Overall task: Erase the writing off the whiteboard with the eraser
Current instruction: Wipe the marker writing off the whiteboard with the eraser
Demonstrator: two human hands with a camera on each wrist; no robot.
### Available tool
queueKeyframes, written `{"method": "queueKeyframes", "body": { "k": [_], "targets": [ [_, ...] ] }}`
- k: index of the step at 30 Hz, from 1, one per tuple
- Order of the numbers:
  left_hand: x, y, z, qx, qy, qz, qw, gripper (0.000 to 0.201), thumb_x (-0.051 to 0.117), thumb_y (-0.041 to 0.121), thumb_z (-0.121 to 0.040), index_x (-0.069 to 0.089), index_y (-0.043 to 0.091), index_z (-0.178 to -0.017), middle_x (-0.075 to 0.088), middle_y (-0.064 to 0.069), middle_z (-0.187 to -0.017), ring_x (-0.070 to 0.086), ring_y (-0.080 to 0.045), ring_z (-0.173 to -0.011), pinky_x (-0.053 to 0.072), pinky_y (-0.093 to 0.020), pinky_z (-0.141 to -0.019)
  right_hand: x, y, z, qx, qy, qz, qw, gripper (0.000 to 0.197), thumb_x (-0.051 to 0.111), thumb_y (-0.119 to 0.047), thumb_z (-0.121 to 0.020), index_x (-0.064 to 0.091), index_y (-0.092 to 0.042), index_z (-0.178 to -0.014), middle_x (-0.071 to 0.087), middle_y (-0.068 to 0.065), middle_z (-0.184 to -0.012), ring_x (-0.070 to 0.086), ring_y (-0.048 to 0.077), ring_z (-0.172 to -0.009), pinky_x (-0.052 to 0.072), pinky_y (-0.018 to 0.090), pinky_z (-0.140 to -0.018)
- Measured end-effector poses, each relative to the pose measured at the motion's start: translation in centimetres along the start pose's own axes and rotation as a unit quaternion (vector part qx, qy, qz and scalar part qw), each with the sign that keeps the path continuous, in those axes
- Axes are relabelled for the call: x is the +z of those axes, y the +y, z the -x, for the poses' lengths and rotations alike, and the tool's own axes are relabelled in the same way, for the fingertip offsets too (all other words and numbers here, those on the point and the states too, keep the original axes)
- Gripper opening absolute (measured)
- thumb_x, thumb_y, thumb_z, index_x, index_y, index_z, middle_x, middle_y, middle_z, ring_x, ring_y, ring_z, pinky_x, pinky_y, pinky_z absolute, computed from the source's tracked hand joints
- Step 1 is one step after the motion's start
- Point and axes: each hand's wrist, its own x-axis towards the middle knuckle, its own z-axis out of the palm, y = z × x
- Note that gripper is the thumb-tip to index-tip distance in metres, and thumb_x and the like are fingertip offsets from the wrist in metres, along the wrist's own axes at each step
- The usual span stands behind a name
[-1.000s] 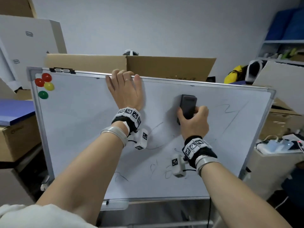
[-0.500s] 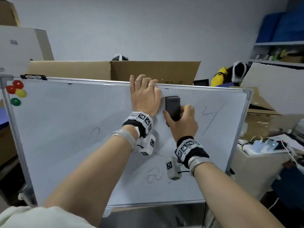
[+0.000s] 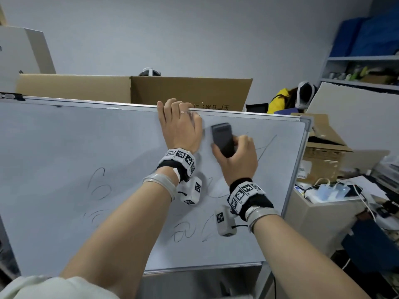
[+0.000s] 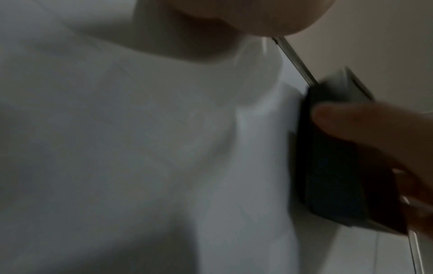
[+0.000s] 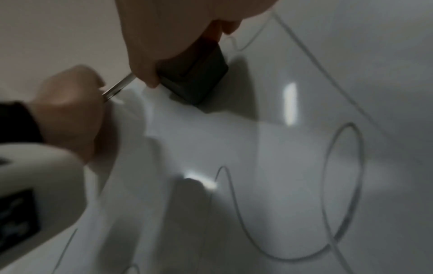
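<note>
The whiteboard [image 3: 64, 147] fills the head view, with thin black strokes [image 3: 97, 184] at lower left, lower middle and upper right. My right hand [image 3: 237, 160] grips the dark grey eraser [image 3: 222, 139] and presses it flat on the board near the top edge. My left hand [image 3: 179, 126] sits just left of the eraser, its fingers hooked over the board's top frame. The left wrist view shows the eraser [image 4: 332, 176] on the board [image 4: 140, 148]. In the right wrist view I see the eraser [image 5: 194, 74], curved pen strokes [image 5: 339, 185] below it, and my left hand [image 5: 68, 111] on the frame.
Large cardboard boxes [image 3: 190, 91] stand behind the board. To the right are an open carton [image 3: 323, 147], a low table [image 3: 319, 212] with a power strip and cables, and shelves [image 3: 362, 61]. A person in yellow [image 3: 280, 100] sits at the back.
My left hand has slid right along the top edge to beside the eraser, and its fingers now hook over the frame. The right hand still grips the eraser. My view has turned right.
</note>
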Motion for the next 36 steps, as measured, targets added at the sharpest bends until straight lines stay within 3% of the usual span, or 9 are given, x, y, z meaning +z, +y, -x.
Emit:
{"method": "queueKeyframes", "body": {
  "k": [4, 9, 11, 14, 18, 23, 26, 31, 36],
  "targets": [
    [0.1, -0.3, -0.4, -0.009, 0.001, 0.013, 1.000, 0.025, 0.046, 0.027, -0.087, 0.067, 0.018, -0.098, 0.064, 0.002, -0.102, 0.051, -0.024, -0.122, 0.016, -0.045, -0.121, 0.3, 0.0, 0.2, 0.009, 0.002, 0.024, 1.000, 0.053, 0.070, -0.064, -0.075, 0.051, -0.023, -0.102, 0.052, -0.006, -0.098, 0.055, 0.016, -0.083, 0.043, 0.029, -0.061],
    [0.8, -0.1, -0.5, -0.025, 0.012, 0.020, 0.999, 0.023, 0.047, 0.025, -0.087, 0.067, 0.017, -0.094, 0.063, 0.002, -0.100, 0.050, -0.024, -0.123, 0.016, -0.047, -0.121, -2.7, 4.6, -0.9, 0.175, 0.104, 0.020, 0.979, 0.052, 0.066, -0.064, -0.080, 0.048, -0.020, -0.102, 0.051, -0.003, -0.101, 0.058, 0.021, -0.081, 0.038, 0.028, -0.060],
    [0.8, 0.1, -0.4, -0.031, 0.015, 0.013, 0.999, 0.023, 0.047, 0.027, -0.087, 0.067, 0.016, -0.094, 0.063, 0.002, -0.100, 0.051, -0.024, -0.123, 0.016, -0.047, -0.121, -3.2, 5.1, -1.1, 0.183, 0.104, 0.024, 0.977, 0.052, 0.066, -0.064, -0.080, 0.047, -0.020, -0.101, 0.050, -0.004, -0.100, 0.057, 0.020, -0.080, 0.041, 0.029, -0.061],
    [1.2, 0.9, -0.3, -0.035, 0.016, -0.002, 0.999, 0.024, 0.049, 0.029, -0.088, 0.068, 0.017, -0.095, 0.064, 0.002, -0.100, 0.051, -0.024, -0.124, 0.015, -0.048, -0.121, -2.7, 4.0, -1.7, 0.115, 0.067, -0.003, 0.991, 0.051, 0.071, -0.061, -0.077, 0.050, -0.021, -0.101, 0.052, -0.005, -0.098, 0.058, 0.019, -0.085, 0.044, 0.031, -0.062],
    [2.1, 3.6, 0.5, 0.013, -0.040, -0.035, 0.998, 0.033, 0.044, 0.032, -0.088, 0.070, 0.023, -0.106, 0.064, 0.004, -0.107, 0.049, -0.022, -0.125, 0.011, -0.048, -0.122, -1.8, 2.3, -2.7, -0.011, -0.032, 0.014, 0.999, 0.049, 0.073, -0.060, -0.074, 0.051, -0.024, -0.099, 0.051, -0.007, -0.097, 0.054, 0.016, -0.089, 0.044, 0.032, -0.062],
    [3.9, 6.7, 1.0, 0.010, -0.046, -0.036, 0.998, 0.036, 0.042, 0.030, -0.088, 0.070, 0.025, -0.111, 0.064, 0.005, -0.113, 0.050, -0.020, -0.123, 0.012, -0.049, -0.121, -3.7, 6.5, -4.9, 0.042, 0.026, 0.005, 0.999, 0.049, 0.069, -0.061, -0.075, 0.049, -0.024, -0.101, 0.049, -0.008, -0.097, 0.056, 0.018, -0.087, 0.045, 0.031, -0.060],
    [5.5, 8.9, 1.7, 0.011, -0.048, -0.035, 0.998, 0.037, 0.043, 0.030, -0.087, 0.068, 0.023, -0.113, 0.063, 0.005, -0.116, 0.049, -0.020, -0.124, 0.012, -0.049, -0.121, -5.4, 10.3, -6.8, 0.067, 0.050, 0.011, 0.996, 0.052, 0.068, -0.061, -0.076, 0.052, -0.021, -0.105, 0.052, -0.004, -0.102, 0.055, 0.021, -0.094, 0.051, 0.037, -0.067],
    [7.6, 11.1, 2.1, -0.016, -0.021, -0.038, 0.999, 0.034, 0.043, 0.027, -0.085, 0.068, 0.022, -0.108, 0.062, 0.004, -0.115, 0.049, -0.022, -0.124, 0.013, -0.046, -0.121, -6.1, 13.9, -8.8, 0.034, 0.067, 0.001, 0.997, 0.053, 0.069, -0.054, -0.077, 0.054, -0.017, -0.112, 0.054, 0.003, -0.108, 0.050, 0.024, -0.101, 0.052, 0.045, -0.078],
    [7.5, 10.2, 1.9, -0.012, -0.023, -0.054, 0.998, 0.037, 0.040, 0.026, -0.087, 0.066, 0.022, -0.113, 0.061, 0.004, -0.119, 0.048, -0.022, -0.125, 0.016, -0.044, -0.121, -4.7, 14.4, -6.1, -0.096, -0.046, -0.005, 0.994, 0.049, 0.080, -0.040, -0.075, 0.059, -0.016, -0.112, 0.057, 0.005, -0.108, 0.049, 0.025, -0.101, 0.044, 0.038, -0.084]
  ]
}}
